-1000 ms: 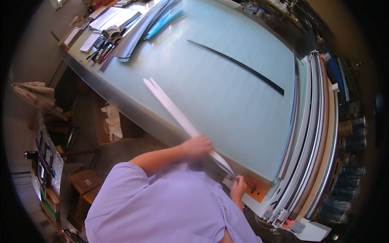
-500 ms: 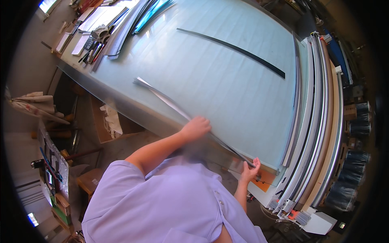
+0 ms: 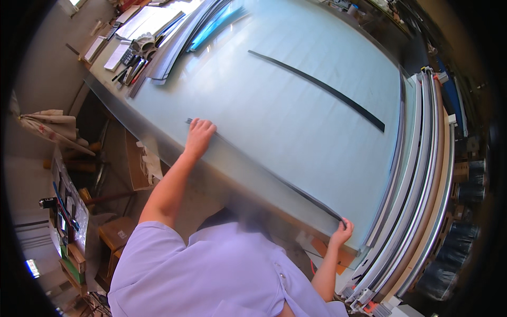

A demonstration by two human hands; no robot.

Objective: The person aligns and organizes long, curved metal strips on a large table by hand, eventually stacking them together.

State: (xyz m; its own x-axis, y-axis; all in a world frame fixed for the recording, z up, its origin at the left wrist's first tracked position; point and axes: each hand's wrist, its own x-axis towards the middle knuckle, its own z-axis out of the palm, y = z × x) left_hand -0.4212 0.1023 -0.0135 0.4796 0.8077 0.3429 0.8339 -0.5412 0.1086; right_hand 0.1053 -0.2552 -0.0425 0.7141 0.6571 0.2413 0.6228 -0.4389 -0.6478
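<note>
A bundle of long, thin grey strips (image 3: 280, 181) lies along the near side of the large glass-like table top (image 3: 296, 121). My left hand (image 3: 200, 136) is closed over the bundle near its left end, with a short tip sticking out beyond the fingers. At the other end my right hand (image 3: 342, 232) pinches the strips between thumb and fingers. A single black strip (image 3: 322, 87) rests farther back on the table, apart from both hands.
Long flat strips and a blue sheet (image 3: 216, 29) are stacked at the far left, beside a calculator (image 3: 128, 56) and pens. Metal and brown rollers (image 3: 437, 174) run along the right edge. Below the table's left edge stands a cardboard box (image 3: 136, 164) with cloth.
My left hand has slid left and away from me along the bundle, from its middle to near its left end. The strips, fanned apart before, now lie together. My right hand keeps the right end.
</note>
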